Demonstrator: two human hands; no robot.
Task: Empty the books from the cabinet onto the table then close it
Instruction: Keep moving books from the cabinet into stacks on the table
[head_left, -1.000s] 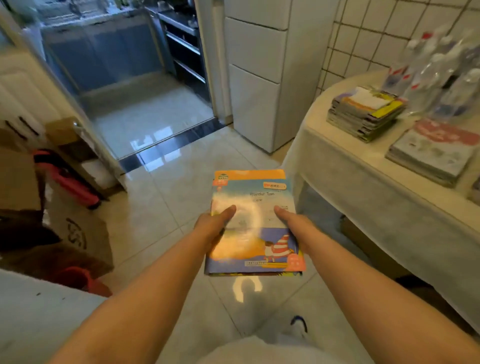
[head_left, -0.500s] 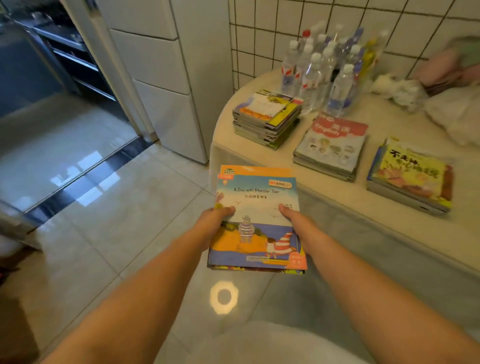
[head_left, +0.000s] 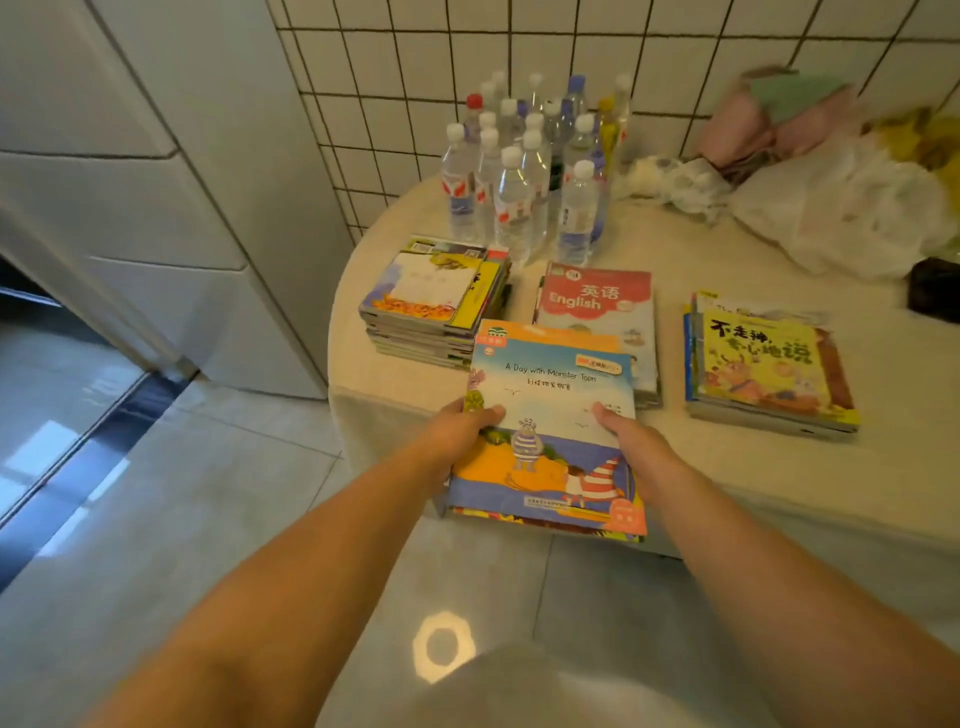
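Forearms reach out from us, both hands clamped on small stack of picture books (head_left: 550, 441). Left hand (head_left: 457, 431) grips left edge, thumb on cover; right hand (head_left: 631, 439) grips right edge, thumb on cover. Stack hangs partly over table (head_left: 779, 467) edge. Just beyond grip: English book pile (head_left: 602, 301). Beyond-left: tall pile (head_left: 431, 306). Right of grip: yellow-cover pile (head_left: 769, 364). Farther: water bottles (head_left: 524, 171), tiled wall.

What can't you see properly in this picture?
- Cabinet: not in the head view at all.
- Books under the held stack: the top cover hides them.
- English book: near half hidden by the held stack.
- Pink and green bundle: blurred.
- Dark object: cut off by the right edge.
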